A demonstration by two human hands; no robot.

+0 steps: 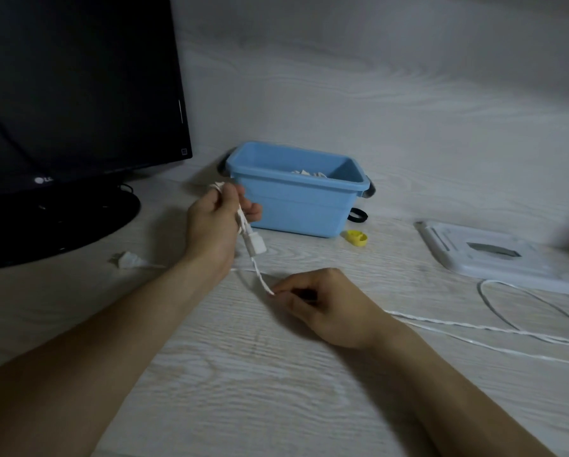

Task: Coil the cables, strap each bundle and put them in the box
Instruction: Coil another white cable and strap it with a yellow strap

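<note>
A white cable (457, 324) trails across the pale wooden desk from the right edge to my hands. My left hand (215, 219) is raised in front of the blue box (296, 189) and grips a small loop of the cable, with its white connector (256, 245) hanging below the fingers. My right hand (322, 303) rests on the desk and pinches the cable a short way down from the connector. White items lie inside the box, partly hidden by its wall. A yellow strap (357, 238) and a black strap (357, 215) lie to the right of the box.
A dark monitor (75, 84) on a round black stand (55, 222) fills the left. A white plug (128, 260) lies near the stand. A white flat device (494, 255) sits at the right, with cable loops in front of it.
</note>
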